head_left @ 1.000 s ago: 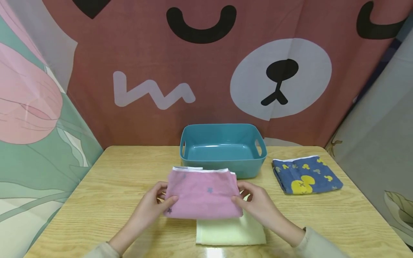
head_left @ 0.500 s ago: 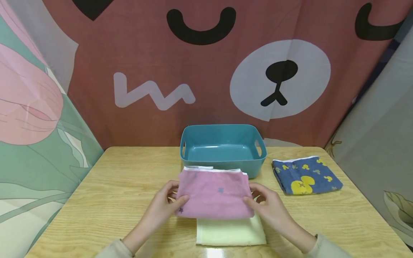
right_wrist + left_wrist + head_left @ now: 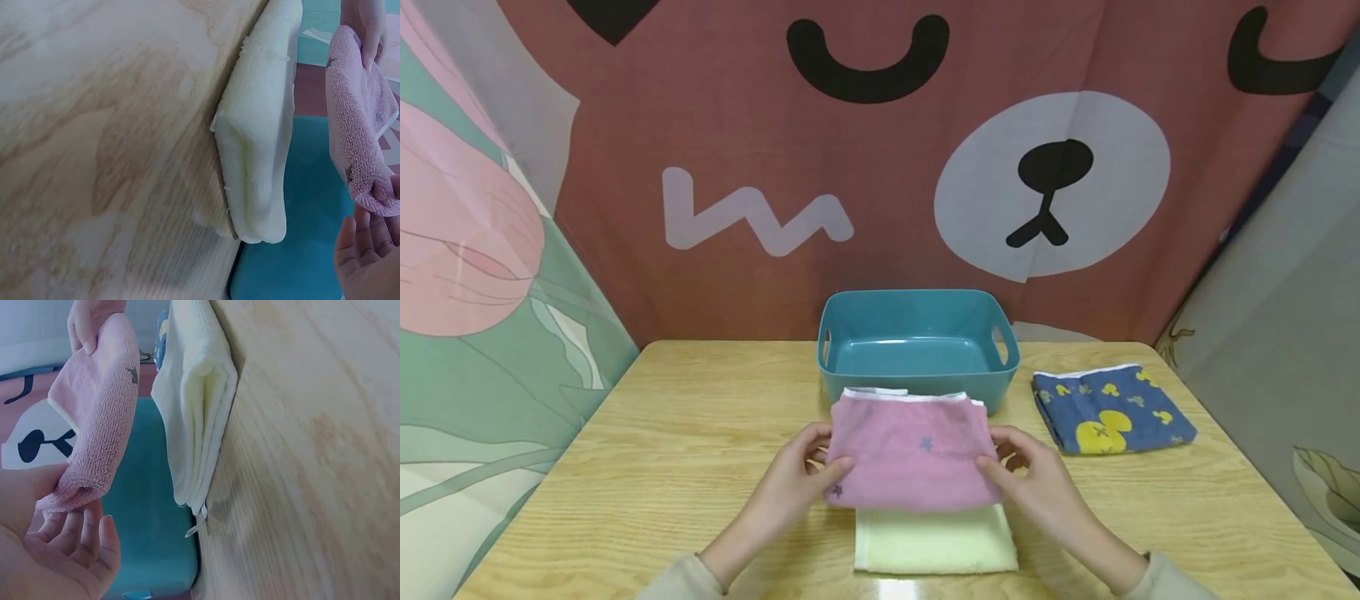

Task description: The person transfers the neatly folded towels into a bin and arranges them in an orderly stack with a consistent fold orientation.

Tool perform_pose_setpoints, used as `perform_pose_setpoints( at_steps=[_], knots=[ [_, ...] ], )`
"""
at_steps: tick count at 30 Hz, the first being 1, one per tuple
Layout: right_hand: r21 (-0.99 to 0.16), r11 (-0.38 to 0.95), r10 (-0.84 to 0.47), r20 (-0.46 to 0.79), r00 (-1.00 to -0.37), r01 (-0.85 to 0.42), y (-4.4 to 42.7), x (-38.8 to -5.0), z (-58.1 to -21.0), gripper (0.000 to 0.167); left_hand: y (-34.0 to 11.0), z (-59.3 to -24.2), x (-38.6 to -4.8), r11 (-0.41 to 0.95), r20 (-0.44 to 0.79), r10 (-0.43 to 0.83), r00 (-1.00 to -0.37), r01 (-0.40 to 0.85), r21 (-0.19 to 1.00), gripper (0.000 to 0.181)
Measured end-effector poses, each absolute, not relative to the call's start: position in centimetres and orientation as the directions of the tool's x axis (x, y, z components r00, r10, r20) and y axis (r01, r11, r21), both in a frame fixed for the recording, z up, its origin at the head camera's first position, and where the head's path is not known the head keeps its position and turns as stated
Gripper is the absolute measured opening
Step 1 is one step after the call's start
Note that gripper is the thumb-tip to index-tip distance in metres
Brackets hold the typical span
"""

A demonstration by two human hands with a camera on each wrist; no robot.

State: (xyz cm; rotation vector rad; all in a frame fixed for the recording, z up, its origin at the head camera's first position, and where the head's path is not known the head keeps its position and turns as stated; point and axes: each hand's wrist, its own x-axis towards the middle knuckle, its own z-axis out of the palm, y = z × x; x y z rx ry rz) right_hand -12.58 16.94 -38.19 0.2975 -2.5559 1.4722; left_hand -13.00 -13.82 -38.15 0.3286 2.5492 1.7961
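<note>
A folded pink towel (image 3: 917, 454) with small grey stars and white edging is held up between both hands. My left hand (image 3: 801, 475) pinches its left end, thumb on the near face and fingers behind. At the opposite end my right hand (image 3: 1033, 475) pinches it the same way. Below it a folded pale yellow towel (image 3: 936, 542) lies on the table, its far part hidden by the pink one. Both wrist views show a gap between the pink towel (image 3: 103, 419) and the yellow towel (image 3: 256, 137), whose stacked layers are visible.
Behind the towels stands a teal plastic basket (image 3: 917, 383) with cut-out side handles; its visible inside holds nothing. A folded blue towel (image 3: 1112, 408) with yellow figures lies at the right of the wooden table (image 3: 700, 400). A printed curtain (image 3: 737, 275) hangs along the back edge.
Both hands have carried the pink towel to the right, over the yellow towel, keeping the same grip. The yellow towel, blue towel and basket have stayed in place.
</note>
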Motion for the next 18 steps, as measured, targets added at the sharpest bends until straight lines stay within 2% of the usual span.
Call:
perform_pose_setpoints(
  at_steps=[18],
  knots=[
    [-0.821,0.488,-0.066,0.304,-0.95,-0.296,17.9,-13.3,-37.1,0.025,-13.5,-37.3,-13.8,0.325,0.137,0.159,-0.978,0.183,0.928,0.032]
  ],
)
